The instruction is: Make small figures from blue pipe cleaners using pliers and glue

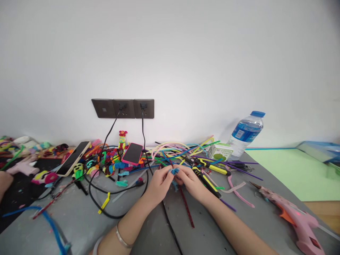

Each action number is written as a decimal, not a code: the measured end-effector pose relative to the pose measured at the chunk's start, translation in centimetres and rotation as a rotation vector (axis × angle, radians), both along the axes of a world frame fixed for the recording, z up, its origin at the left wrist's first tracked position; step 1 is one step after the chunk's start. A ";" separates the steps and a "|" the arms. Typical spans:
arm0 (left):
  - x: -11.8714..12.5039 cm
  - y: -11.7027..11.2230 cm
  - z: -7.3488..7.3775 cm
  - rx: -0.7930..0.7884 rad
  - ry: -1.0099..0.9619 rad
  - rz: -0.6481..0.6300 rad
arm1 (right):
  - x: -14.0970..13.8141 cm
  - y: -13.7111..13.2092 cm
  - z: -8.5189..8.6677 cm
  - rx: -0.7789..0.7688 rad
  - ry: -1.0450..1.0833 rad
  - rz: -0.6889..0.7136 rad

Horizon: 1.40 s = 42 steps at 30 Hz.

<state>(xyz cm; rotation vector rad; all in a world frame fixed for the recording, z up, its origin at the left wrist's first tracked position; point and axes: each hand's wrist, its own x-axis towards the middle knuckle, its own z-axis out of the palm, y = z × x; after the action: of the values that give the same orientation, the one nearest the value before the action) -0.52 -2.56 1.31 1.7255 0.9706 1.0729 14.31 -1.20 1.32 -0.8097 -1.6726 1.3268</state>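
Both hands meet at the middle of the grey table. My left hand (160,184) and my right hand (191,181) pinch a small blue fuzzy pipe-cleaner piece (174,171) between thumbs and fingertips; its full shape is hidden by the fingers. Below the hands lies a dark red pipe cleaner (187,209). Yellow-and-black pliers (206,181) rest just right of my right hand. Behind the fingers spreads a pile of coloured pipe cleaners (170,150).
A pink glue gun (297,219) lies at right, its red light showing. Behind stand a tilted water bottle (245,132) and a small box (220,151). Black cables (106,212) cross the table. Left are phones (132,153), fuzzy figures (77,171) and another person's hand (4,185).
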 end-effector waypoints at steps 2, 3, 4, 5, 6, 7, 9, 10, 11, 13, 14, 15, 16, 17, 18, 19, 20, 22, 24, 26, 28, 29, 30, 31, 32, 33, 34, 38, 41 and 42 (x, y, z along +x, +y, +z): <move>-0.1 0.1 0.0 0.016 0.011 -0.003 | 0.0 0.0 -0.1 0.004 0.013 0.005; -0.2 0.1 0.0 0.021 0.017 0.000 | 0.0 0.0 -0.1 0.002 0.025 0.004; -0.2 0.1 0.0 0.023 0.021 0.004 | 0.0 -0.1 -0.1 -0.001 0.036 0.003; -0.2 0.1 0.0 0.023 0.023 0.010 | 0.0 -0.1 -0.1 -0.003 0.045 0.001; -0.2 0.1 0.1 0.022 0.023 0.014 | -0.1 -0.1 -0.1 -0.006 0.050 0.000; -0.2 0.1 0.1 0.016 0.017 0.020 | -0.1 -0.1 0.0 -0.011 0.052 -0.002; 0.0 0.0 0.3 -0.009 0.001 0.031 | -0.2 -0.1 0.0 -0.026 0.049 -0.014; 0.0 0.0 0.4 -0.026 -0.011 0.036 | -0.3 -0.1 0.0 -0.036 0.047 -0.024; 0.1 0.0 0.4 -0.043 -0.024 0.036 | -0.4 -0.1 0.0 -0.045 0.044 -0.034; 0.1 0.0 0.4 -0.067 -0.039 0.030 | -0.4 -0.1 0.0 -0.052 0.044 -0.045; 0.1 0.0 0.5 -0.070 -0.039 0.025 | -0.4 -0.1 -0.1 -0.047 0.045 -0.045; 0.1 0.0 0.5 -0.067 -0.035 0.021 | -0.4 -0.1 -0.1 -0.038 0.044 -0.043; 0.1 0.0 0.5 -0.057 -0.030 0.019 | -0.4 -0.1 -0.2 -0.022 0.042 -0.041; 0.1 0.0 0.5 -0.046 -0.025 0.020 | -0.3 -0.1 -0.2 -0.004 0.037 -0.040; 0.1 0.0 0.6 -0.035 -0.024 0.023 | -0.3 -0.1 -0.3 0.014 0.032 -0.042; 0.1 0.0 0.6 -0.026 -0.026 0.028 | -0.2 -0.1 -0.3 0.029 0.026 -0.046; 0.1 0.0 0.7 -0.021 -0.031 0.034 | -0.2 -0.1 -0.4 0.038 0.022 -0.049; 0.2 0.0 0.7 -0.024 -0.046 0.042 | -0.3 -0.1 -0.4 0.038 0.026 -0.057; 0.3 -0.1 0.6 -0.037 -0.065 0.044 | -0.4 -0.1 -0.5 0.025 0.032 -0.066; 0.4 -0.1 0.3 -0.054 -0.080 0.040 | -0.5 -0.1 -0.5 0.027 0.030 -0.074; 0.4 -0.1 0.1 -0.066 -0.090 0.035 | -0.6 -0.2 -0.5 0.045 0.014 -0.078; 0.4 -0.1 0.0 -0.070 -0.094 0.034 | -0.6 -0.3 -0.4 0.057 0.003 -0.082; 0.4 -0.1 -0.1 -0.071 -0.095 0.035 | -0.6 -0.3 -0.4 0.069 -0.008 -0.087; 0.4 -0.1 -0.1 -0.069 -0.095 0.037 | -0.5 -0.4 -0.4 0.081 -0.018 -0.096; 0.4 -0.1 -0.1 -0.064 -0.094 0.037 | -0.5 -0.4 -0.4 0.093 -0.026 -0.105; 0.4 -0.1 -0.1 -0.058 -0.090 0.037 | -0.4 -0.5 -0.5 0.105 -0.029 -0.112; 0.4 -0.1 -0.1 -0.050 -0.086 0.034 | -0.3 -0.5 -0.5 0.117 -0.027 -0.114; 0.4 -0.2 -0.1 -0.032 -0.081 0.036 | 0.0 -0.5 -0.8 0.171 -0.025 -0.087; 0.4 -0.1 -0.2 -0.029 -0.091 0.041 | 0.0 -0.4 -0.9 0.196 -0.048 -0.091; 0.5 -0.1 -0.2 -0.032 -0.098 0.042 | -0.1 -0.4 -1.0 0.198 -0.056 -0.099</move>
<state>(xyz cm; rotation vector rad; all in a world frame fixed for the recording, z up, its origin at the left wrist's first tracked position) -0.05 -2.66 1.13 1.6181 0.9611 1.1517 14.25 -1.56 0.34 -0.8074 -1.7529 1.0614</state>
